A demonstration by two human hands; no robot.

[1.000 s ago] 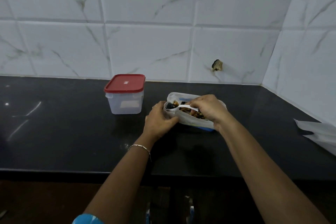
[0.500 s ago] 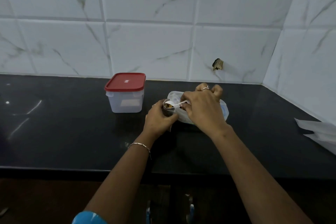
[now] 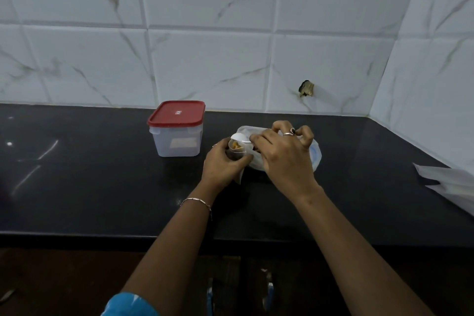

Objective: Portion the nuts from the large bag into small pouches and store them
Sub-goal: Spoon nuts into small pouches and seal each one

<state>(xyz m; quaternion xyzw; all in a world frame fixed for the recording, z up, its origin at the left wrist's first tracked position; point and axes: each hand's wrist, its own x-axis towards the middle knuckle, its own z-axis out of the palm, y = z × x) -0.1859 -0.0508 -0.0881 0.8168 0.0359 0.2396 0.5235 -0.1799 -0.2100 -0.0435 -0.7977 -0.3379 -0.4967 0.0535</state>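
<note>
Black, glossy stone makes up the desk (image 3: 102, 187), and both arms reach out over its near edge. The left grip (image 3: 223, 164) is curled round a small pouch (image 3: 239, 177) and holds it upright with the mouth open. The pouch is clear, soft plastic, and its loose tail hangs out below the fingers. A few yellowish nuts (image 3: 236, 146) show just inside the mouth, so this portion looks only begun.

Just right of it, the right grip (image 3: 284, 154) pinches the handle of a white spoon (image 3: 238, 137), whose bowl sits over the pouch mouth. Whether the spoon has been emptied cannot be told. Under and behind the right grip lies the large bag (image 3: 315, 154), pale and crumpled, with its contents hidden by the hand.

Well to the right of the right grip, flat clear pouches (image 3: 448, 182) lie at the desk's edge and look unfilled. Beyond and left of the left grip stands a translucent container (image 3: 177, 143) with its red lid (image 3: 177, 113) closed.

No finished pouch is in sight. As I judge it, filling, closing and storing nearly all remain.
</note>
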